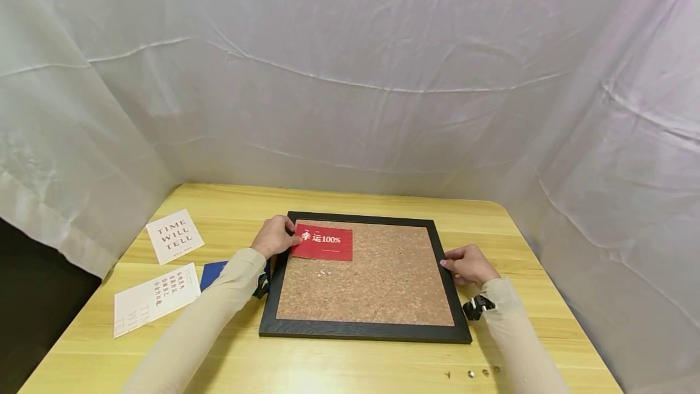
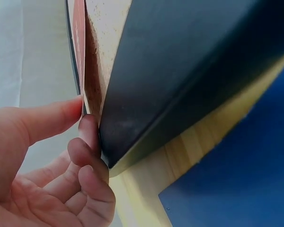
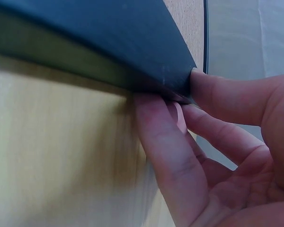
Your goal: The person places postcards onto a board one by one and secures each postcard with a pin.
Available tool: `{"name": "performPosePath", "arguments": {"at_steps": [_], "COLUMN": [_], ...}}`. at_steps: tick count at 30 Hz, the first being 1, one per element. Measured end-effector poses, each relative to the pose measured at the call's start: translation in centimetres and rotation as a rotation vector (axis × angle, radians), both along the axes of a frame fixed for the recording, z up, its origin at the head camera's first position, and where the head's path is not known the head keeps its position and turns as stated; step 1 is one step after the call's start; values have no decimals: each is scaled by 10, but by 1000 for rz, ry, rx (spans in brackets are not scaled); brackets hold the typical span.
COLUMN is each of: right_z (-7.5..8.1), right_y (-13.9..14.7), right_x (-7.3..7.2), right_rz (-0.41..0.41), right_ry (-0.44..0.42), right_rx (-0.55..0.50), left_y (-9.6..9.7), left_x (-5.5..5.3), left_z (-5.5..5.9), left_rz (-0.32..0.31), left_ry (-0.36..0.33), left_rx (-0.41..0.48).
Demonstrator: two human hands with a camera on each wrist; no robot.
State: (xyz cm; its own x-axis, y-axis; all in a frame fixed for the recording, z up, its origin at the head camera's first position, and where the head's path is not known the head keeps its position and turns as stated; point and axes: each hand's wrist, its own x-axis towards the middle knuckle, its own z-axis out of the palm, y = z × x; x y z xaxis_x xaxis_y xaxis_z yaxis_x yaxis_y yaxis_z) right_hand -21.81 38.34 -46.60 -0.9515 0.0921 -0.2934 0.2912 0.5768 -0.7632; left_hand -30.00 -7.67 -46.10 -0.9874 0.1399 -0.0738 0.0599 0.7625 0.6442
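Observation:
A cork board (image 1: 372,284) with a black frame (image 1: 363,331) lies on the table. Over its upper left part is a red card (image 1: 333,250) with white lettering. My left hand (image 1: 275,236) pinches that card at its left edge, thumb on top and index finger beneath, as the left wrist view shows; the other fingers are curled beside the frame. At the opposite side, my right hand (image 1: 469,264) grips the frame's right edge. In the right wrist view its thumb presses on the frame's face, and the fingers lie against the side and underneath.
Two white printed cards, a square card (image 1: 175,236) and a longer card (image 1: 157,298), lie at the left. A blue card (image 1: 212,273) is partly hidden by my left forearm. Several small metal thumbtacks (image 1: 471,374) lie near the front right. Pale curtains (image 1: 350,78) hang around the table.

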Motion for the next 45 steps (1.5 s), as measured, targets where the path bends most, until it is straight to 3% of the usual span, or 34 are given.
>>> {"name": "performPosePath", "arguments": {"at_steps": [18,45], "right_z": [1,0], "right_y": [-1,0], "right_x": [0,0], "right_rz": [-1,-8], "right_ry": [2,-4], "right_rx": [-15,-13], "left_y": [5,21], "left_x": [0,3], "left_z": [3,7], "left_rz": [33,-18], "left_ry": [35,70], "left_rx": [-31,-146]}}
